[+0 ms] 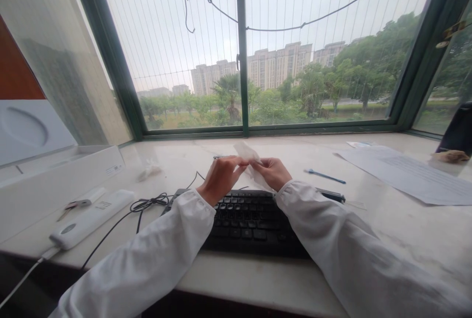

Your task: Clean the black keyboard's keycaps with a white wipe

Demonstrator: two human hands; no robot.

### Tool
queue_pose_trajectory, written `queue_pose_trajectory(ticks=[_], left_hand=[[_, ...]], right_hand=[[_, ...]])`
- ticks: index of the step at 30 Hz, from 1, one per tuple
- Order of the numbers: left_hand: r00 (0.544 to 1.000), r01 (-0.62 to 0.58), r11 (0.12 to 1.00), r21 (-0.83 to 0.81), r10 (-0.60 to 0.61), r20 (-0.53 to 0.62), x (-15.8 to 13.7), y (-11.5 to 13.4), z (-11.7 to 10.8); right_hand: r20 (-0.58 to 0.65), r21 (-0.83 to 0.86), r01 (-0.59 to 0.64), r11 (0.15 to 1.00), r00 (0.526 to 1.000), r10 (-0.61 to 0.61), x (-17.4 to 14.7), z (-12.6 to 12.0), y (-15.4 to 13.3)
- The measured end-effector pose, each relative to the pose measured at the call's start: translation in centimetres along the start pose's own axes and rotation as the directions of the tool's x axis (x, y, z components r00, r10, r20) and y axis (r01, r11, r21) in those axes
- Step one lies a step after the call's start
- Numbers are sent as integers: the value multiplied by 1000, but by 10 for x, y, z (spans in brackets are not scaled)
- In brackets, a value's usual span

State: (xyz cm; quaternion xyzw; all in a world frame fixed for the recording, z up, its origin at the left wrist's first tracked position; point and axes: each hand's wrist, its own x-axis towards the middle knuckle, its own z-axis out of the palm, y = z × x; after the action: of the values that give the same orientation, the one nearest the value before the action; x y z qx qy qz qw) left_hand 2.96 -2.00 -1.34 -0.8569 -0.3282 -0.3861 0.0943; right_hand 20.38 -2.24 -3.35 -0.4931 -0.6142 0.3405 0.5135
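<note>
Above the far edge of a black keyboard (254, 234), my two hands meet with a thin white tissue (246, 151) between them. The fingers of my left hand (223, 175) are closed and pinch at the tissue. My right hand (273, 173) also closes on it, and part of the tissue hangs below the fingers. A thin metallic end (218, 157) shows just beyond my left hand; I cannot tell whether it is held or lies behind. Whatever the tissue may wrap is hidden by the fingers.
Left lie a white power strip (92, 218), keys (75, 204), coiled black cable (149, 203) and an open white box (55, 185). A blue pen (326, 176), a dark slim object (332, 195) and printed paper (409, 170) lie right. A window (243, 111) stands behind.
</note>
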Motion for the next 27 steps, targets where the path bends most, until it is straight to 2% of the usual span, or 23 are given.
queue_pose_trajectory(ticks=[6,12,20,27], left_hand=[[1000,14,1000,10,-14,15,1,2,-1],[1000,3,999,-43,-4,-23,1,-2,-1],[998,33,995,-91,-37,-46,4,3,-7],[998,22,997,-69,-26,-65,3,4,-6]], right_hand=[[54,26,9,1000,999,-11,3,4,2],[92,85,-11,996,996,3,-4,3,-5],[-63,184,-169,968,981,184,6,3,-1],[-57,255,-208,944,972,229,10,1,6]])
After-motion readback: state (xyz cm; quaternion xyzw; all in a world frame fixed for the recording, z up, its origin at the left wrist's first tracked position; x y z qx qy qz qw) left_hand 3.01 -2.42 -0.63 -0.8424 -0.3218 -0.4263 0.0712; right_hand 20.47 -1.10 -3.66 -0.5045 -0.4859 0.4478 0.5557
